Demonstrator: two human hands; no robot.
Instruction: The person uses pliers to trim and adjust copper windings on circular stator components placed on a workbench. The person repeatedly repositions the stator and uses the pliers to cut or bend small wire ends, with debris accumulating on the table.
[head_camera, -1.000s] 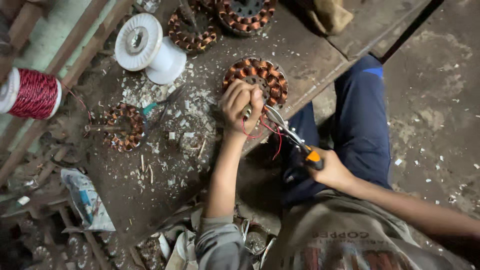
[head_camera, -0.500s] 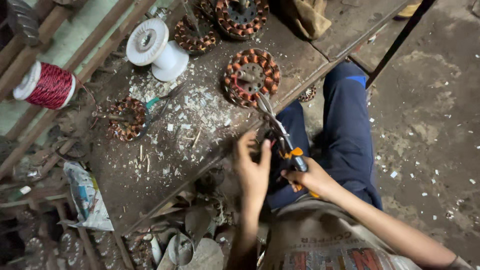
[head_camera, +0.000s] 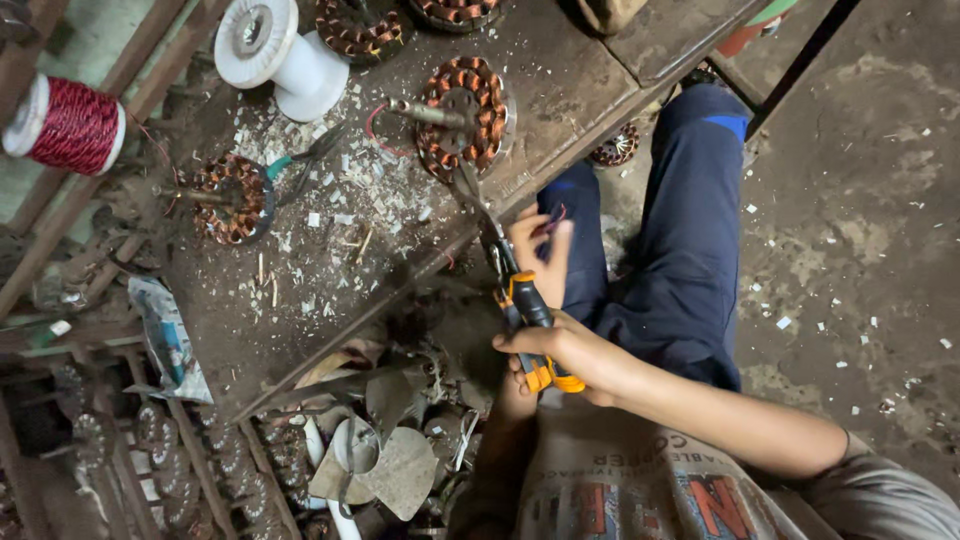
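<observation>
Red wire spool (head_camera: 62, 124) sitting far left, white plastic reel (head_camera: 270, 52) beside it, copper-wound round stator (head_camera: 462, 115) lying on grimy workbench (head_camera: 300, 300), left hand (head_camera: 540, 255) pinching a thin red wire, right hand (head_camera: 560, 355) clenching orange-and-black-handled pliers (head_camera: 520, 300), nose reaching toward the stator.
</observation>
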